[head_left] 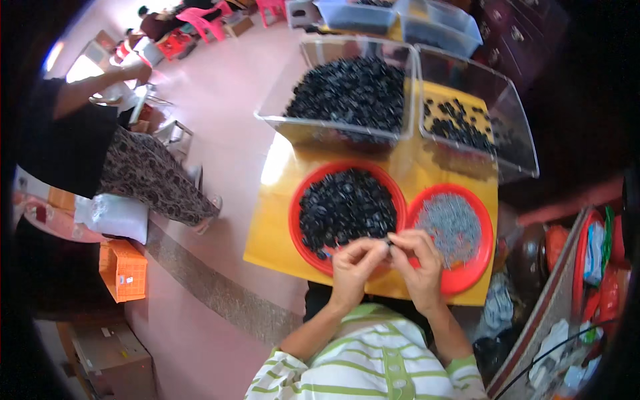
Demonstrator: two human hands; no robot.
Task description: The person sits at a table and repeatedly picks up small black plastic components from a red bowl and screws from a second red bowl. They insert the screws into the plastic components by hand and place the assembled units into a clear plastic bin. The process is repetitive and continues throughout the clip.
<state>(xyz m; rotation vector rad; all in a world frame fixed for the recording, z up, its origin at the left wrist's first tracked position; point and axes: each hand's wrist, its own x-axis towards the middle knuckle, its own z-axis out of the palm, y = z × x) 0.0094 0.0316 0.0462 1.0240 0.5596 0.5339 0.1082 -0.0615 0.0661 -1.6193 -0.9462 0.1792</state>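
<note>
My left hand (355, 267) and my right hand (419, 263) meet fingertip to fingertip over the near edge of the yellow table (273, 230). Pinched between them is a small black piece (389, 243), too small to make out in detail. Just beyond my left hand lies a red round tray (294, 215) heaped with small black parts (347, 207). Beside my right hand, a second red tray (489, 233) holds many thin grey pins or screws (450, 227). Both hands are closed at the fingertips.
Behind the trays stand a clear bin (267, 110) full of black parts and another clear bin (523, 127) with fewer. Bluish tubs (443, 33) sit farther back. On the left are a standing person (73, 140), an orange crate (123, 270) and a cardboard box (113, 360).
</note>
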